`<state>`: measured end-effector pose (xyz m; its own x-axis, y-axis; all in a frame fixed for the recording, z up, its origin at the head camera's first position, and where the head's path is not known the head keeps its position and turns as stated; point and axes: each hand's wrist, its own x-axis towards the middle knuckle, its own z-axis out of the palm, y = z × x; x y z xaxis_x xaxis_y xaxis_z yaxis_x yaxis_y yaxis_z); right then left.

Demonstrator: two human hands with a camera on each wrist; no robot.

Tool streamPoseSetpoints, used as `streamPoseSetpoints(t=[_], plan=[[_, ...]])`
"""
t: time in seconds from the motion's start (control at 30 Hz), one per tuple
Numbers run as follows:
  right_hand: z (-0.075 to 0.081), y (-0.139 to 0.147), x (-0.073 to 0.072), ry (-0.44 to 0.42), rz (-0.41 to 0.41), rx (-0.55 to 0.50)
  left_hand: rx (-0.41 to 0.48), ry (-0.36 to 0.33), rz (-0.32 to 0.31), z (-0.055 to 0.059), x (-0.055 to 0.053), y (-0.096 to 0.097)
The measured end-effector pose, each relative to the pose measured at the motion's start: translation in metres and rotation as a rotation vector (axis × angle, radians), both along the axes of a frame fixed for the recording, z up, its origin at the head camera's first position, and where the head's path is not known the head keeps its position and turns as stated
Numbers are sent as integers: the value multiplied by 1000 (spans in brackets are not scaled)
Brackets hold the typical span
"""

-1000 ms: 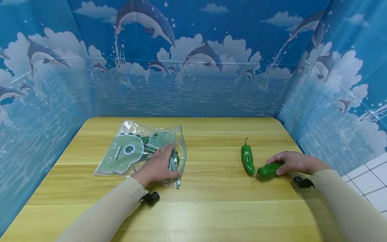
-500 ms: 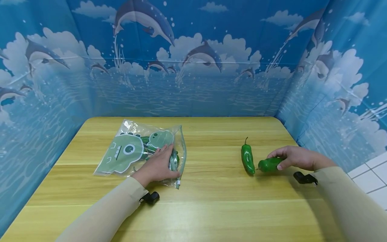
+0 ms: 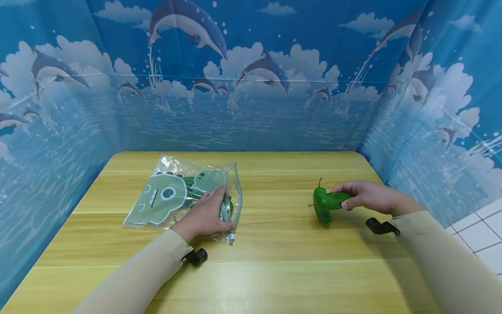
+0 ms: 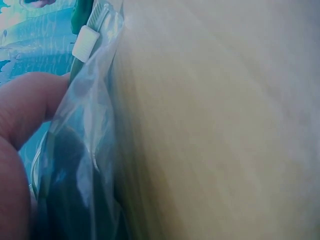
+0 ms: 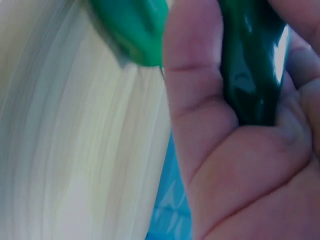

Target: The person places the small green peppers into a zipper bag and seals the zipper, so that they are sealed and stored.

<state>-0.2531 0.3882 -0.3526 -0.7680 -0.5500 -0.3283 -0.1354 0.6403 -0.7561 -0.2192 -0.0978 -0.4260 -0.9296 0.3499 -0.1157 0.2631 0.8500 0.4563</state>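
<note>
My left hand (image 3: 205,217) rests with spread fingers on a clear zip bag (image 3: 166,198) printed with green cartoon dinosaurs. Green peppers show through its plastic. In the left wrist view, the thumb (image 4: 31,102) lies close beside the bag's white zip slider (image 4: 86,44). To the right, my right hand (image 3: 371,198) grips a glossy green pepper (image 3: 334,200) between thumb and fingers, its stem end pointing left. A second green pepper (image 3: 323,216) lies on the table, partly hidden behind the held one. The right wrist view shows the held pepper's blunt tip (image 5: 255,95) against the palm.
A wood-grain table (image 3: 270,266) carries everything, its far edge meeting a blue dolphin-print curtain (image 3: 251,117) that also hangs along both sides. White floor tiles (image 3: 480,235) show at the lower right. Black wrist mounts sit under both sleeves.
My right hand has lifted its pepper and moved left and away from me, so that the pepper now overlaps the lying one. The left hand and the bag have stayed in place.
</note>
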Motion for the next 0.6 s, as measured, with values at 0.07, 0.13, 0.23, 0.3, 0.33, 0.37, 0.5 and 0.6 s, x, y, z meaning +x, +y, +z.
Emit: streamPoseSetpoints(t=[0.07, 0.13, 0.23, 0.3, 0.33, 0.37, 0.5, 0.6], plan=[[1, -8, 0, 22, -19, 5, 3, 4, -3, 0, 0, 0], [2, -15, 0, 43, -36, 7, 1, 4, -4, -1, -1, 0], [2, -28, -1, 58, -66, 6, 4, 7, -6, -1, -1, 0], [1, -38, -1, 66, -86, 7, 4, 7, -6, 0, -1, 1], [1, -43, -1, 75, -93, 9, 3, 5, -5, 0, -1, 1], [1, -49, -2, 79, -101, 13, 2, 5, -4, 0, -1, 1], [2, -71, -1, 89, -123, 27, -8, 6, -2, 0, -1, 0], [2, -87, 0, 99, -126, 43, -12, 5, 0, 0, -1, 0]])
